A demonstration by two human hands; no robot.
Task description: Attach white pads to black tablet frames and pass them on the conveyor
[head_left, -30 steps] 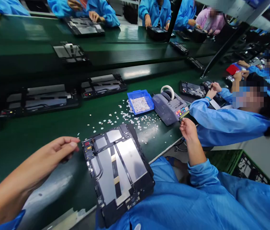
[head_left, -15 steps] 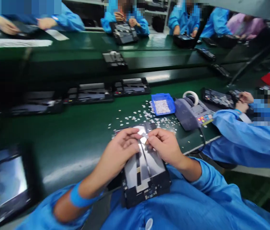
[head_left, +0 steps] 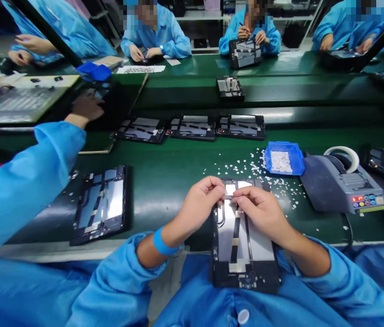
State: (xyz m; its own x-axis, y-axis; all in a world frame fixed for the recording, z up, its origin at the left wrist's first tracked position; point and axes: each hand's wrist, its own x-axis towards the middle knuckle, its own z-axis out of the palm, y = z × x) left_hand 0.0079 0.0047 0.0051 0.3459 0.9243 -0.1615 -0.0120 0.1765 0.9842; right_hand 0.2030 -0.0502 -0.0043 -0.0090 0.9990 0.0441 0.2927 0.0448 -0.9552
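Note:
An opened tablet-like device with dark edges and silvery inner panels rests tilted at the table's front edge, against my body. My left hand is over its top part, thumb and forefinger pinched together. Beside it my right hand has its fingertips pressed together, almost touching the left ones. A small pale strip seems to lie between the fingertips, too small to make out for sure. A blue tray of white bits stands beyond, with more bits scattered around it.
A grey tape dispenser stands at the right. Three similar devices lie in a row behind, another to the left. A co-worker's blue sleeve reaches in from the left. People sit across the table.
The view has swung left, so everything appears further right. Both hands remain at the device's top part, fingertips close together. The co-worker's arm at the left has come into view.

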